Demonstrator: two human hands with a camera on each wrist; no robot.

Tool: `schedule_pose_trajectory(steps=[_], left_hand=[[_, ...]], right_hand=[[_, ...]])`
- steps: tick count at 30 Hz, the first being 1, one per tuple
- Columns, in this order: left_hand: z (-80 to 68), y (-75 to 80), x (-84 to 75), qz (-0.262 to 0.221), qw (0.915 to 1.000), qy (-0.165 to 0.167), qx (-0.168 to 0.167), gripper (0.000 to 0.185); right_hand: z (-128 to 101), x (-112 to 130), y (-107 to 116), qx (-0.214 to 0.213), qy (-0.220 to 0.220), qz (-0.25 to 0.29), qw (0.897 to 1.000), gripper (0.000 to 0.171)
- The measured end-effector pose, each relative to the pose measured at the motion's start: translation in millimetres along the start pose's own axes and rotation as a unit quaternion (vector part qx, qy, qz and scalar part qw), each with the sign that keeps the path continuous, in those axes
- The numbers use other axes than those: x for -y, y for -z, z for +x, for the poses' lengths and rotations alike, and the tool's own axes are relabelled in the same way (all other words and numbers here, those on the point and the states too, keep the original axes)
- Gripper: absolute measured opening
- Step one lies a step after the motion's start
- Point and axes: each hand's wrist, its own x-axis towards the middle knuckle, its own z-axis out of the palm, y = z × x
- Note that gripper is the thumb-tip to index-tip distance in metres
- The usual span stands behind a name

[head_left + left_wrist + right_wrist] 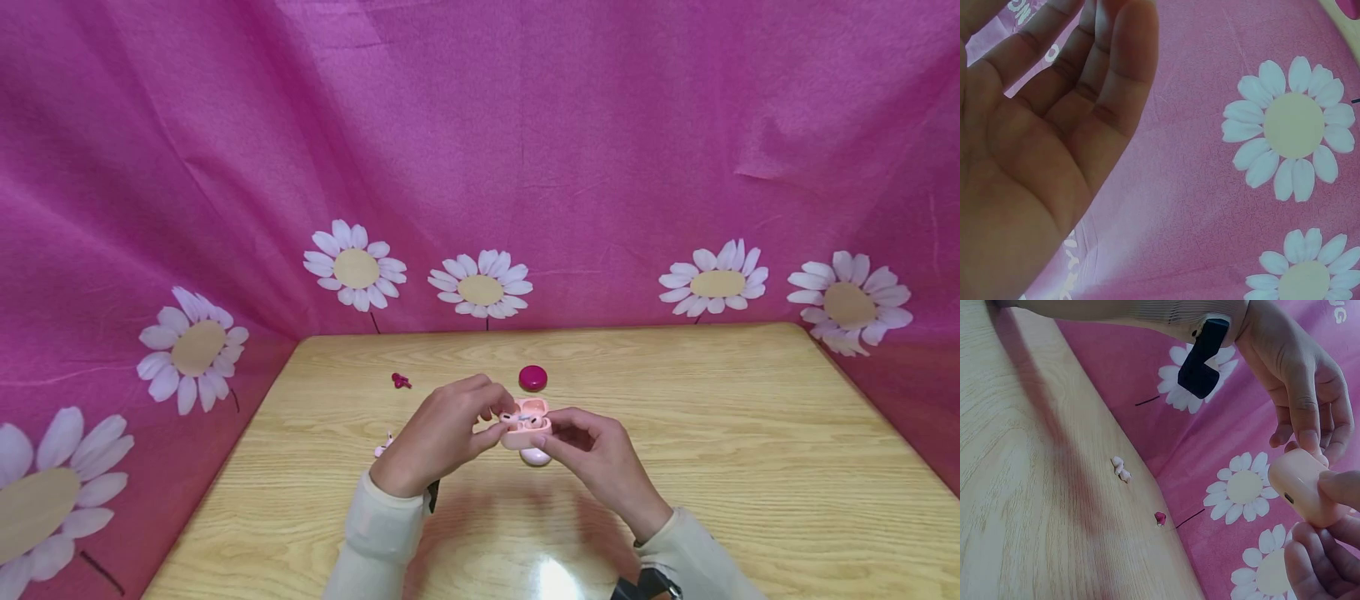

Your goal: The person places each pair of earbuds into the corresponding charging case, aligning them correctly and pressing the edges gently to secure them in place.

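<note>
The right hand (pixel 596 454) has its grip clamped on the open pink earbud case (pixel 527 426), while the left hand (pixel 442 433) pinches an earbud (pixel 512 416) at it

Bright, even light falls from above me; a white glare patch sits on the glossy light wooden table (pixel 675 433) just in front of my chest. My hands throw soft pinkish shadows toward me. The head view is sharp at the middle but bends the pink daisy-printed cloth backdrop (pixel 525 150) outward at the edges. My left-wrist view is dimmer and slightly purple-tinted, with my left hand (pixel 1035 156) so close that it blurs. The right-wrist view is soft too: the pale pink rounded plastic case (pixel 1300 487) looks washed out, and a broad shadow stripes the wood.
</note>
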Motion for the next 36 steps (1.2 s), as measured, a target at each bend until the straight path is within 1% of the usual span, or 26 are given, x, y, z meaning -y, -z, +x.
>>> schedule_pose_trajectory(steps=[8, 16, 22, 36], left_hand=[[0.1, 0.2, 0.0, 0.005, 1.0000, 0.003, 0.003, 0.015], [-0.1, -0.5, 0.6, -0.008, 1.0000, -0.003, -0.002, 0.015], [-0.2, -1.1, 0.4, -0.011, 0.9999, -0.001, -0.006, 0.014], [0.1, 0.2, -0.6, -0.002, 1.0000, -0.004, -0.004, 0.012]], right_hand=[[-0.1, 0.3, -0.3, 0.001, 0.000, 0.000, 1.000, 0.026], [-0.6, 1.5, 0.4, -0.001, -0.001, -0.002, 1.000, 0.026], [-0.7, 2.1, 0.6, -0.001, -0.005, -0.003, 1.000, 0.026], [-0.7, 1.0, 0.1, -0.001, 0.008, -0.003, 1.000, 0.024]])
